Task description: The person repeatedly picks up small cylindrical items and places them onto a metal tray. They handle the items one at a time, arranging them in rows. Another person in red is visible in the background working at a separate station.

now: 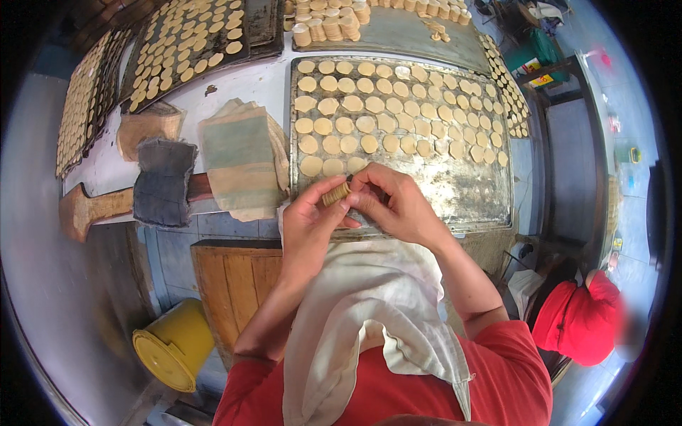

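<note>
My left hand (312, 213) is closed round a short stack of thin, pale dough rounds (335, 194), held low over the near edge of a metal baking tray (462, 192). Against the right end of that stack, my right hand (394, 202) pinches with thumb and fingers; its fingertips partly hide the end rounds. Rows of flat dough rounds (366, 123) cover the far and middle part of the tray. The front row is short, with a single round (310, 166) at its left end. Bare, shiny metal shows at the tray's near right.
More trays of rounds (188, 46) lie at the far left. Stacked rounds (330, 28) stand on a tray behind. Folded cloths (241, 156), a dark cloth pad (163, 181) and a wooden handle (92, 211) lie left. A yellow bucket (174, 348) and a person in red (579, 319) are nearby.
</note>
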The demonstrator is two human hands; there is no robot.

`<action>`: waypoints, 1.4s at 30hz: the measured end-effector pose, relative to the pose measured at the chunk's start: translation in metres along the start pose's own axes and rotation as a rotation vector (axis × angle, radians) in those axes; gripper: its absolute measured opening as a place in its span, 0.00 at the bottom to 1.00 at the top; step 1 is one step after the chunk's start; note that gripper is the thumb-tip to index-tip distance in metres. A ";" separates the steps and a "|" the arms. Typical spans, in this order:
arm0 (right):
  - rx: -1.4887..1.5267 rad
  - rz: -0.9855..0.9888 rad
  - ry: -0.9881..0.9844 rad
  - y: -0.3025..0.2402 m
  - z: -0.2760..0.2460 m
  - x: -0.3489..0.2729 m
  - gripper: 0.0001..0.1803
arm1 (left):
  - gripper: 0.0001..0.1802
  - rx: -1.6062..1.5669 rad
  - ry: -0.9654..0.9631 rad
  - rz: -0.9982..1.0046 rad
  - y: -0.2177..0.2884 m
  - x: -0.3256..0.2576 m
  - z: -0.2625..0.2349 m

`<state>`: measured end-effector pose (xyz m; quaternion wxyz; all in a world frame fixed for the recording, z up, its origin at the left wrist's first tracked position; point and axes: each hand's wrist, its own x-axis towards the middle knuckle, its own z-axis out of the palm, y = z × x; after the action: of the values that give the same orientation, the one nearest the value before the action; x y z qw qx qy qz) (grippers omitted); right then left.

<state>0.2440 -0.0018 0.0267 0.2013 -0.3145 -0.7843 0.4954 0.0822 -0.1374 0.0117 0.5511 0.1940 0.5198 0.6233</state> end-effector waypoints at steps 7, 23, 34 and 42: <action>-0.152 0.123 0.036 0.004 -0.017 -0.012 0.05 | 0.22 -0.025 -0.021 -0.025 -0.007 0.006 0.016; -0.046 0.080 0.191 0.018 -0.049 -0.039 0.04 | 0.24 0.096 -0.175 0.041 -0.019 0.014 0.049; 0.123 0.202 0.142 0.028 -0.065 -0.058 0.07 | 0.21 0.048 -0.199 -0.019 -0.027 0.023 0.073; -0.404 0.250 0.278 0.038 -0.084 -0.053 0.06 | 0.21 0.047 -0.186 -0.069 -0.031 0.028 0.086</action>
<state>0.3464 0.0282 0.0281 0.1775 -0.5077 -0.7870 0.3023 0.1589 -0.0795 0.0088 0.6135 0.2458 0.4873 0.5707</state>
